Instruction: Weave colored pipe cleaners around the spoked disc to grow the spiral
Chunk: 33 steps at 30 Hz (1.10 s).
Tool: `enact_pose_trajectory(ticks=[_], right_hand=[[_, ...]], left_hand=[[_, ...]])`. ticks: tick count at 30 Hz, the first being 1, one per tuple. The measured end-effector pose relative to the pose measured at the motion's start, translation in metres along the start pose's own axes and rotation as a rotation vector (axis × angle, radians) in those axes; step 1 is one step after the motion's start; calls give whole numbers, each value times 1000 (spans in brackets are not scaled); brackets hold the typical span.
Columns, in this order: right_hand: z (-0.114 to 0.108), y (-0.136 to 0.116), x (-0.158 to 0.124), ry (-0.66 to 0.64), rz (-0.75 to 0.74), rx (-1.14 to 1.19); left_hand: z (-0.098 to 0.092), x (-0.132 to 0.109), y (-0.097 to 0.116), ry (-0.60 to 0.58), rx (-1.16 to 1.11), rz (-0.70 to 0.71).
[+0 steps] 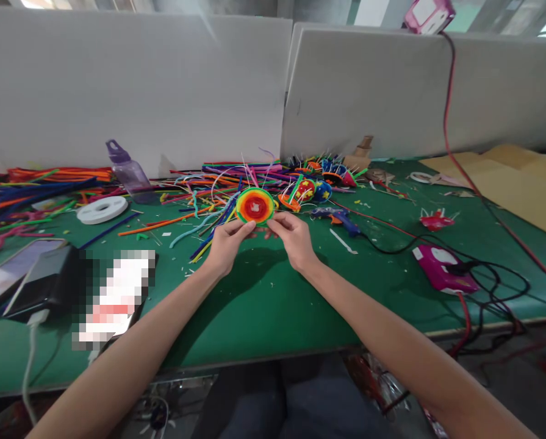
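Between my two hands, just above the green table, is a round disc (pixel 255 208) of coiled pipe cleaners, with rings of green, yellow, orange and red and a pale spot in the centre. My left hand (pixel 229 244) pinches its lower left edge with thumb and fingers. On the lower right edge, my right hand (pixel 294 238) grips it the same way. Behind the disc lie loose pipe cleaners (pixel 204 204) in many colours. Small red and blue pieces with yellow stars (pixel 305 189) sit a little to the right.
A blue glue gun (pixel 339 218) lies right of my hands, its cable running to a magenta power strip (pixel 441 268). Left are a purple bottle (pixel 129 171), a white spool (pixel 102 210), a phone with a blurred screen (pixel 121 292) and a black box (pixel 48 280). Grey panels (pixel 135 85) stand behind.
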State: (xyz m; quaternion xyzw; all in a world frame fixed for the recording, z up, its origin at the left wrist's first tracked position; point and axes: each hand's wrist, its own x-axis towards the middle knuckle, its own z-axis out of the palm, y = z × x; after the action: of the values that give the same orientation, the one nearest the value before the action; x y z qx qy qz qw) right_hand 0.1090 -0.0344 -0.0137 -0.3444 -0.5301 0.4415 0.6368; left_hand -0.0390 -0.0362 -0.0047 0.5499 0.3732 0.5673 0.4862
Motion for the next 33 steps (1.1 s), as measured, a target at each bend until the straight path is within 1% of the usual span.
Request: enact_pose_trajectory(ticks=[4, 9, 15, 22, 25, 28, 30, 33], right_hand=[[1, -1, -1, -2, 42, -23], [0, -1, -2, -10, 14, -20], [1, 0, -2, -16, 21, -41], [3, -1, -3, 1, 15, -13], [2, -1, -3, -7, 32, -55], [0, -4, -3, -56, 38, -124], [-2, -7, -3, -90, 20, -190], [-7, -11, -1, -101, 1, -282]], left_hand=[[0, 0, 2, -10, -59, -13], [-1, 1, 1, -59, -83, -6], [-2, 1, 1, -8, -7, -1], [-3, 2, 0, -35, -26, 2], [-3, 3, -2, -12, -24, -7], [-5, 4, -1, 16, -32, -22], [-7, 5, 0, 19, -63, -34], [-10, 7, 2, 11, -109, -39]])
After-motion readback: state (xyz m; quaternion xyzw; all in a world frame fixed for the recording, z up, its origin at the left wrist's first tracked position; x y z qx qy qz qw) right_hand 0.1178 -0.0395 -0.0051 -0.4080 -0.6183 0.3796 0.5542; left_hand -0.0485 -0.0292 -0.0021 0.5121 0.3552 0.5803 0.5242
